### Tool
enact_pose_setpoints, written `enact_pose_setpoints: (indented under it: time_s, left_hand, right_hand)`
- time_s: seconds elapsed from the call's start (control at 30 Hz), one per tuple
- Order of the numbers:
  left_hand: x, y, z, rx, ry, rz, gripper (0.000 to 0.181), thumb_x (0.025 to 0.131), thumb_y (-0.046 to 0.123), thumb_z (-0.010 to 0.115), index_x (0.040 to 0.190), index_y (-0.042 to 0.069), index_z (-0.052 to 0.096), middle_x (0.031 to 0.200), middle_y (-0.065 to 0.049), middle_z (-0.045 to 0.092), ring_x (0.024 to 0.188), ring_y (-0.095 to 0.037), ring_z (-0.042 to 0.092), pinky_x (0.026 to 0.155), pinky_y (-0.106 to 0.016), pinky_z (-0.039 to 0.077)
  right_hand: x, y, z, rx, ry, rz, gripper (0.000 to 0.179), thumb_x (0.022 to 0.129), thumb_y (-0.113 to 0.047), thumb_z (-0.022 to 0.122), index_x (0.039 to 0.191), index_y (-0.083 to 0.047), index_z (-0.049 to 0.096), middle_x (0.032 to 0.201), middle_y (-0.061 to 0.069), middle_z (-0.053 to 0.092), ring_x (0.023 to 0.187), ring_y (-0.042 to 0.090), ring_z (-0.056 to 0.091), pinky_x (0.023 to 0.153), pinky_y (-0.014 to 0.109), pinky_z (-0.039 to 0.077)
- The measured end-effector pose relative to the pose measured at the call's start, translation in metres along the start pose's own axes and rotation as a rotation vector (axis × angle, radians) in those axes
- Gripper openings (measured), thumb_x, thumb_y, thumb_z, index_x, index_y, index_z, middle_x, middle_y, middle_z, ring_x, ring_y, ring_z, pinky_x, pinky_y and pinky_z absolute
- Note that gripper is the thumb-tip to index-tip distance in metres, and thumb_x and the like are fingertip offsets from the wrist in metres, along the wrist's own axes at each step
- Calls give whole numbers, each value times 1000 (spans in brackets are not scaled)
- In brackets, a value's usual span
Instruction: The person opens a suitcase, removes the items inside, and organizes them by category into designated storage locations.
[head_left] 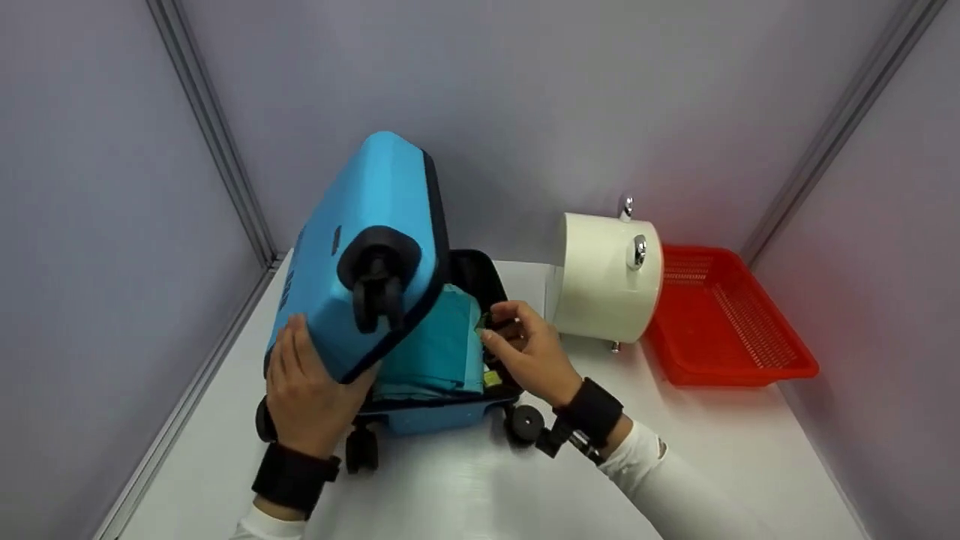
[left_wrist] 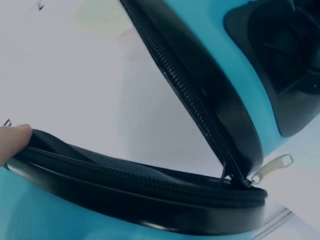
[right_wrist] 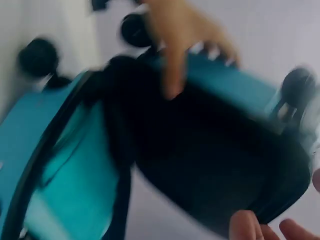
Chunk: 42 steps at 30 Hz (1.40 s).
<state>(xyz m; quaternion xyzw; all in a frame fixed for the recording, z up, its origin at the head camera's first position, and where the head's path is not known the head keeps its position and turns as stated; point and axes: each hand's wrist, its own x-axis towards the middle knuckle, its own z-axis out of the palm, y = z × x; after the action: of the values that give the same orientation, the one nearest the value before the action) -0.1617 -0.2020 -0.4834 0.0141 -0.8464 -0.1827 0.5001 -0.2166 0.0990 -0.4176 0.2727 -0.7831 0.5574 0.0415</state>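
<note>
"Watching remotely, which step do I see?"

"Holding the suitcase [head_left: 442,420] part-open, I'd judge, left of frame centre: the left hand [head_left: 311,401] grasps its lid [head_left: 322,262] with curled fingers; whether the right hand [head_left: 532,352] pinches anything, I cannot tell."

"Next move?"

"Probably calls for a steady lid. The suitcase looks blue, black-edged, teal cloth [head_left: 439,345] inside."

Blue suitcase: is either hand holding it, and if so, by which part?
The left hand holds the suitcase by the near edge of its raised lid, thumb inside the rim. Whether the right hand holds anything cannot be told.
</note>
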Motion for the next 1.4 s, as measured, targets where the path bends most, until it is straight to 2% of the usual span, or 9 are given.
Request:
enact_pose_setpoints:
  time_s: [0.17,0.3,0.43,0.63,0.83,1.03,1.1,1.3,1.4]
  left_hand:
    - [6,-19,-6,-92,3,-151,122,73,49,98,161,-6,35,150,-37,55,134,-54,60,107,-72,51]
    - [9,-33,-12,-202,-20,-317,124,75,42,99,168,3,28,159,-29,51,139,-49,57,103,-75,52]
    - [16,-42,-15,-257,-42,-430,125,78,39,98,171,4,22,166,-26,43,145,-46,52,109,-74,48]
    - [25,-53,-9,-318,-59,-487,126,82,38,96,171,-2,16,171,-27,34,150,-46,45,119,-70,40]
    - [21,-71,-10,-467,-83,-586,123,86,32,92,174,5,10,171,-22,33,148,-44,46,123,-62,36]
    - [9,-91,-7,-585,-130,-763,111,97,36,82,174,13,6,174,-14,29,160,-33,33,133,-48,24]
    - [2,-97,-5,-644,-166,-844,106,101,40,76,174,14,5,176,-14,26,162,-32,30,134,-47,22]
    - [-21,-109,-5,-747,-259,-1139,103,106,57,60,173,5,2,179,-20,15,163,-37,22,134,-53,19]
    - [-29,-111,-2,-807,-276,-1215,99,106,63,56,173,6,11,175,-17,21,161,-35,25,133,-54,25]
  right_hand:
    - [-10,51,3,-477,-160,-102,33,103,-16,75,130,2,69,127,18,71,114,32,71,99,48,60]
    - [-23,78,7,-644,-310,-93,39,107,-20,70,137,4,68,137,21,71,127,38,69,107,53,57]
    - [-35,95,7,-710,-326,-131,29,107,-12,68,130,3,74,125,19,78,116,35,75,100,50,61]
    - [-46,103,7,-753,-229,-212,17,100,-6,75,116,-1,82,109,12,83,102,29,79,90,45,64]
    - [-57,105,10,-839,-141,-252,12,93,-4,83,104,-7,85,96,6,84,88,24,80,79,40,65]
    - [-62,109,1,-865,-75,-233,9,92,-3,82,97,-9,84,90,5,83,81,24,79,73,41,64]
    - [-64,110,-2,-876,-51,-225,8,92,-2,82,94,-10,83,87,5,82,79,24,78,71,41,64]
    - [-69,113,-5,-890,-39,-219,7,92,-3,82,96,-9,83,88,5,82,79,24,78,71,42,63]
    - [-72,113,-5,-898,-25,-221,6,93,-3,82,96,-8,82,88,6,82,79,24,78,71,42,63]
